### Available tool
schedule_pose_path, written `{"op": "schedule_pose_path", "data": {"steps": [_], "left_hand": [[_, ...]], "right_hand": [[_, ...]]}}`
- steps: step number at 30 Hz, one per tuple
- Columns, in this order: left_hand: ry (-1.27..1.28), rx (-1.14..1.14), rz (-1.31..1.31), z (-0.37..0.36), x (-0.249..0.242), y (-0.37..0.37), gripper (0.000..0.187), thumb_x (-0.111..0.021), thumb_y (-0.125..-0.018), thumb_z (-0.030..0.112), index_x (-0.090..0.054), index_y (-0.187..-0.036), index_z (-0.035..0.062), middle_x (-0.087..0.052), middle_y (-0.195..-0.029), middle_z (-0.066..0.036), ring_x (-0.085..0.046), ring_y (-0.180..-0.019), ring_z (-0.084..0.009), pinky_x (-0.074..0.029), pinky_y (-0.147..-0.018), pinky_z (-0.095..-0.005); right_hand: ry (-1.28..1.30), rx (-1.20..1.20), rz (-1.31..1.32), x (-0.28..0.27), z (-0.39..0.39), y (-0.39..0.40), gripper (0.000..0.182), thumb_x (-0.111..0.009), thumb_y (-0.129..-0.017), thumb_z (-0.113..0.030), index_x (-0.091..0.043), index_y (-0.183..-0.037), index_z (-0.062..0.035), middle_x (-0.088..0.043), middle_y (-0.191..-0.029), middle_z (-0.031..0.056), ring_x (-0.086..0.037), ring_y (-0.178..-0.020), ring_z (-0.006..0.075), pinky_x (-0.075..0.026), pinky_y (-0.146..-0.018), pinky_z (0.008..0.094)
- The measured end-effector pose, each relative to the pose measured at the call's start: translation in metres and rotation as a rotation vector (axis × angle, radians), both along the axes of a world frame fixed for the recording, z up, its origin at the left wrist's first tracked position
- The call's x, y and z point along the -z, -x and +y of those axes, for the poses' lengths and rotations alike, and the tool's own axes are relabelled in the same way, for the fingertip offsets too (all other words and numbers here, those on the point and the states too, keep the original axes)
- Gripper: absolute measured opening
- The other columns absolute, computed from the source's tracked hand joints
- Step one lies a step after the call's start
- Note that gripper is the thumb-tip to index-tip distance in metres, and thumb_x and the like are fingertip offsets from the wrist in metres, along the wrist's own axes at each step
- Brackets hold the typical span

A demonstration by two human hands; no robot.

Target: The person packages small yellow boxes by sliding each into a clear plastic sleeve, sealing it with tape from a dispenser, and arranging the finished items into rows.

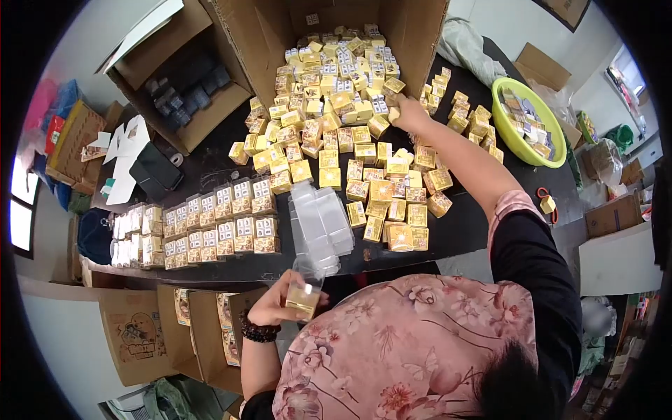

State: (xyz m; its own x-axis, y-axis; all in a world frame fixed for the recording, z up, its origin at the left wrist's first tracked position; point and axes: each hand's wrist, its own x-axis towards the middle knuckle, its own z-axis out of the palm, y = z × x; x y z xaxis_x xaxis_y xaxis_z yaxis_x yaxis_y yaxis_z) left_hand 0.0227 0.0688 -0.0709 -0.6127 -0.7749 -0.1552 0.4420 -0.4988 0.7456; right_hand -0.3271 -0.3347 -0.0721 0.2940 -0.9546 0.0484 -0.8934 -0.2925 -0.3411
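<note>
Near the front edge of the table, my left hand point(273, 302) is closed around a clear plastic case point(308, 277) with a small yellow box point(301, 299) in its lower part. My right hand point(409, 114) reaches to the pile of small yellow boxes point(329, 133) in front of a large open carton. Its fingers look drawn together against the boxes. Whatever they hold is too small to make out. Flat clear plastic sleeves point(320, 220) lie stacked between the loose boxes and the packed rows.
Packed boxes point(224, 238) stand in rows at the left. The large carton point(241, 42) is behind the pile, with another open carton point(199, 126) beside it. A phone point(155, 168) lies at the left. A yellow-green basket point(539, 159) and red-handled scissors point(547, 203) are at the right.
</note>
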Motion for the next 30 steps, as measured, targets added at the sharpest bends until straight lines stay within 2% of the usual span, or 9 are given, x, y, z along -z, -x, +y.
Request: {"op": "schedule_pose_path", "data": {"steps": [2,4,6,10,15,20,25,27,30], "left_hand": [[-0.049,-0.139,-0.063,-0.01,-0.023,0.019,0.065,-0.066,-0.075,-0.013,-0.033,-0.126,0.0073,-0.056,-0.12,-0.017,-0.058,-0.114,-0.0297,-0.051,-0.093,-0.0438],[-0.017,-0.289,-0.122,-0.021,-0.028,0.04,0.067,-0.067,-0.076,-0.011,-0.032,-0.13,0.007,-0.056,-0.119,-0.014,-0.059,-0.111,-0.0257,-0.052,-0.09,-0.039],[0.147,-0.441,-0.332,-0.034,-0.035,0.065,0.068,-0.071,-0.078,-0.005,-0.032,-0.133,0.0056,-0.056,-0.116,-0.011,-0.059,-0.105,-0.0203,-0.052,-0.088,-0.0343],[0.667,-0.692,-1.027,-0.051,-0.058,0.104,0.068,-0.075,-0.076,0.004,-0.037,-0.132,-0.0001,-0.055,-0.116,-0.017,-0.059,-0.105,-0.0275,-0.048,-0.089,-0.0355],[1.162,-0.797,-1.274,-0.043,-0.075,0.128,0.073,-0.073,-0.069,0.001,-0.04,-0.134,0.0021,-0.05,-0.116,-0.022,-0.052,-0.106,-0.0413,-0.044,-0.092,-0.0442],[1.209,-0.79,-1.237,-0.03,-0.087,0.134,0.072,-0.074,-0.069,0.001,-0.041,-0.133,0.0027,-0.051,-0.116,-0.021,-0.052,-0.106,-0.0407,-0.045,-0.09,-0.044],[1.22,-0.719,-1.154,-0.026,-0.095,0.142,0.071,-0.076,-0.07,0.002,-0.041,-0.131,0.0013,-0.053,-0.116,-0.02,-0.055,-0.106,-0.0377,-0.046,-0.09,-0.0411],[0.912,-0.652,-0.905,-0.023,-0.094,0.147,0.069,-0.077,-0.074,0.004,-0.039,-0.132,0.0001,-0.056,-0.116,-0.018,-0.058,-0.107,-0.0295,-0.046,-0.091,-0.0364],[0.816,-0.479,-0.717,-0.021,-0.102,0.149,0.066,-0.076,-0.077,0.006,-0.038,-0.131,-0.0006,-0.058,-0.116,-0.016,-0.057,-0.109,-0.022,-0.045,-0.092,-0.0334]], "right_hand": [[-0.124,0.082,-0.267,-0.02,0.021,0.006,0.055,-0.075,-0.07,-0.01,-0.052,-0.12,-0.0043,-0.058,-0.113,0.0221,-0.062,-0.098,0.0318,-0.052,-0.085,0.0373],[-0.675,0.098,-1.355,-0.039,0.063,0.013,0.048,-0.065,-0.081,0.001,-0.048,-0.126,-0.0034,-0.056,-0.118,0.0189,-0.061,-0.101,0.027,-0.053,-0.087,0.0354],[-1.017,-0.041,-1.927,-0.054,0.121,0.009,0.051,-0.053,-0.087,0.01,-0.039,-0.134,-0.0029,-0.053,-0.123,0.0168,-0.059,-0.107,0.0247,-0.053,-0.09,0.0354],[-0.91,-0.368,-1.896,-0.08,0.249,-0.016,0.08,-0.06,-0.087,0.003,-0.016,-0.152,-0.0145,-0.046,-0.135,0.0148,-0.057,-0.112,0.0243,-0.052,-0.091,0.034],[-0.228,-0.418,-1.397,-0.09,0.31,-0.033,0.071,-0.071,-0.077,0.009,-0.038,-0.139,-0.005,-0.047,-0.131,0.0092,-0.049,-0.122,0.0183,-0.043,-0.102,0.0318],[0.067,-0.605,-0.849,-0.12,0.327,-0.018,0.046,-0.068,-0.086,-0.008,-0.055,-0.13,-0.0028,-0.048,-0.129,0.0128,-0.05,-0.119,0.0259,-0.04,-0.101,0.0358],[0.118,-0.62,-0.796,-0.111,0.333,-0.008,0.037,-0.069,-0.086,-0.013,-0.064,-0.122,-0.006,-0.05,-0.119,0.0118,-0.05,-0.115,0.0258,-0.042,-0.096,0.0365],[0.152,-0.612,-0.976,-0.106,0.333,-0.001,0.033,-0.073,-0.081,-0.012,-0.069,-0.114,-0.0067,-0.049,-0.117,0.0115,-0.051,-0.109,0.024,-0.044,-0.092,0.0344],[0.524,-0.742,-0.701,-0.129,0.324,0.008,0.027,-0.077,-0.076,-0.009,-0.072,-0.102,-0.008,-0.059,-0.104,0.0052,-0.053,-0.091,0.0203,-0.044,-0.081,0.0319]]}}
